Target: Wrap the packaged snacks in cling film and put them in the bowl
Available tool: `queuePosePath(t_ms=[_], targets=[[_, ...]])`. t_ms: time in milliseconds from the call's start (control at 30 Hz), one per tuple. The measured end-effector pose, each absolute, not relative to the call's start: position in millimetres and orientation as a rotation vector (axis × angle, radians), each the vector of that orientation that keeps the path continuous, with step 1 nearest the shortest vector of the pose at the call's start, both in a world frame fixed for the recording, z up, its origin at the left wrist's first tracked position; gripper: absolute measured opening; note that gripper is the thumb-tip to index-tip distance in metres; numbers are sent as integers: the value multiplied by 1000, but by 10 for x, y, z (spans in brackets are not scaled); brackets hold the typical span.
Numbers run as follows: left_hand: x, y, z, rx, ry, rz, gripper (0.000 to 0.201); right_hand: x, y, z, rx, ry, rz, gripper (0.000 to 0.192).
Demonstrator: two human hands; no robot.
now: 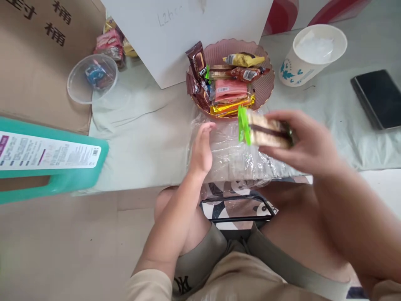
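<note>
- Head view: the right hand (308, 144) is up over the desk edge, its grip closed around a tan wafer snack pack with a bright green end (266, 130), held lengthwise just in front of the dish; the pack is blurred.
- The left hand (201, 148) stands on edge, fingers straight and together, grip open and holding nothing, pressed against the left side of a crinkled clear plastic bag (232, 156).
- That bag lies on the pale green cloth-covered desk (140, 138), right at its near edge, just below the held pack.
- Just beyond sits a scalloped brown translucent plastic dish (266, 85), heaped with wrapped snack bars in brown, red, pink and gold.
- To the right, a white paper cup with blue print (313, 54), and further right a flat black phone-like slab (377, 98).
- Far left, a clear round plastic bowl (92, 77) beside a brown cardboard box (34, 58); a teal plastic stool with a white label (50, 156) pokes in from the left.
</note>
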State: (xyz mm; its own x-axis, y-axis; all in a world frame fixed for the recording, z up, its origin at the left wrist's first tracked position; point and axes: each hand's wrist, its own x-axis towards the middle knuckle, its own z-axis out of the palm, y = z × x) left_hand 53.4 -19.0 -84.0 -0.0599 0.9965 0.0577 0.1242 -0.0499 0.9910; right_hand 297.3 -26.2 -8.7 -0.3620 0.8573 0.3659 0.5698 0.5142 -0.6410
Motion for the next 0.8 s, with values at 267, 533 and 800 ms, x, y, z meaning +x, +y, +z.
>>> queuePosePath(t_ms=[267, 533, 800], targets=[[521, -170, -697, 1342, 1422, 1093, 31, 2804, 958, 430, -1380, -2543, 626, 41], [544, -192, -628, 1365, 1441, 1058, 32, 2521, 1102, 574, -1611, -2636, 229, 50], [563, -198, -585, 1383, 1489, 1011, 32, 2546, 896, 611, -1647, -2603, 301, 43]])
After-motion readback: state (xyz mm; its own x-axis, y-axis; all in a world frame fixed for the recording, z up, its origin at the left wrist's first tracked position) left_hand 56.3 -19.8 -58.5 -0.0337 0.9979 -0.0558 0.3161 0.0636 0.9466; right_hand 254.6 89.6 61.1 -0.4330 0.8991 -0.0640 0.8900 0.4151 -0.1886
